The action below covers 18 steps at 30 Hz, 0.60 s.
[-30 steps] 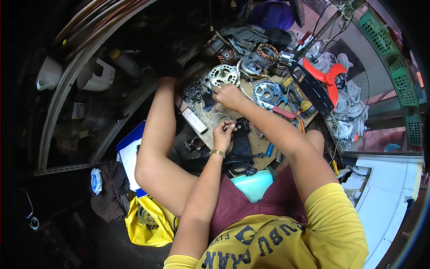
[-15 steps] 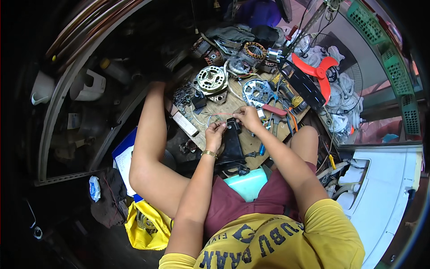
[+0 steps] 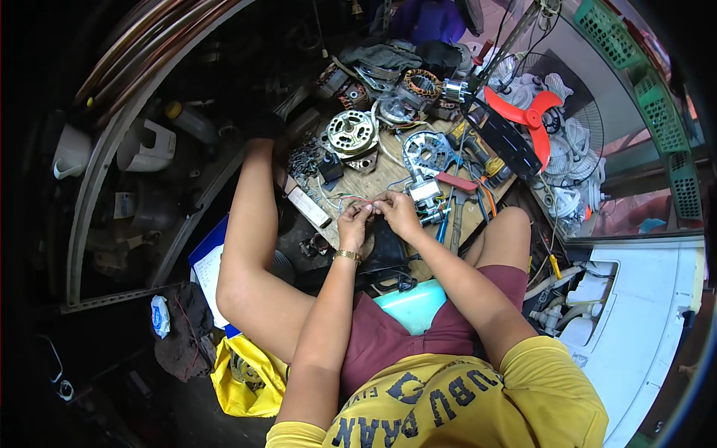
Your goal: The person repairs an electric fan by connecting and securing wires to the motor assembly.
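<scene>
My left hand (image 3: 354,225) is closed in a pinch on thin wires, with a gold bracelet at the wrist. Close beside it, my right hand (image 3: 397,213) pinches a thin red wire (image 3: 359,198), and the two sets of fingertips almost touch. Pale wires lead off to the upper left of my fingers. Under my hands stands a black housing (image 3: 388,246), partly hidden by them. Just beyond my right hand sits a silver, box-shaped part (image 3: 424,190) on the wooden board (image 3: 388,173).
A metal motor housing (image 3: 351,133), a round motor cover (image 3: 427,151), a yellow drill (image 3: 489,158) and a hammer (image 3: 459,213) lie on the board. Red fan blades (image 3: 532,118) and white fan parts stand at the far right. A yellow bag (image 3: 246,377) lies at lower left.
My right hand has moved left and slightly nearer, bringing its fingertips beside my left hand's. The red wire is less stretched out. More of the silver part now shows.
</scene>
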### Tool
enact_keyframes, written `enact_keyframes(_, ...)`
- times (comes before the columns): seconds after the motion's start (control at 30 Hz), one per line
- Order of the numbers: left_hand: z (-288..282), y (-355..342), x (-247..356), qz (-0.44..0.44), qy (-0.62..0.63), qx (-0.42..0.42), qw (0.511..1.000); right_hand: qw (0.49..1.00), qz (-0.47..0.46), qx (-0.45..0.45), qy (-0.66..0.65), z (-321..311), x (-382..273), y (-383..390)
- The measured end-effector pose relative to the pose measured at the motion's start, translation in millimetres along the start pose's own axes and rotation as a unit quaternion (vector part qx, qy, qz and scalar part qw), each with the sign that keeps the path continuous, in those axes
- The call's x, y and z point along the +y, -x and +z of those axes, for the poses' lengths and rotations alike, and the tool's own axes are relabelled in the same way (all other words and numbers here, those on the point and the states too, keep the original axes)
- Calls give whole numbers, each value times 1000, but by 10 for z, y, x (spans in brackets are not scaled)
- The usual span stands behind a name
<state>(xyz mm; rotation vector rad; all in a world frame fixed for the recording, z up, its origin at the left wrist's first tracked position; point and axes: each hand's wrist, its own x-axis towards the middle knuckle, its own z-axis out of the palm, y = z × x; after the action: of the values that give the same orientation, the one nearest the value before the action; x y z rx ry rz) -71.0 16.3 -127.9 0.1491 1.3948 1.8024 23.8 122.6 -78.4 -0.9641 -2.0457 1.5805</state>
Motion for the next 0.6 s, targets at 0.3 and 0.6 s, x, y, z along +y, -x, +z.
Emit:
enact_keyframes(0.3,-34,-49,28,-25,-17,12,999,998,-67,6,14,-9,2,5)
enact_keyframes(0.6,-79,-99,12,-28,-25,-15,999,996,-53,-43,61,-103,-15,-57)
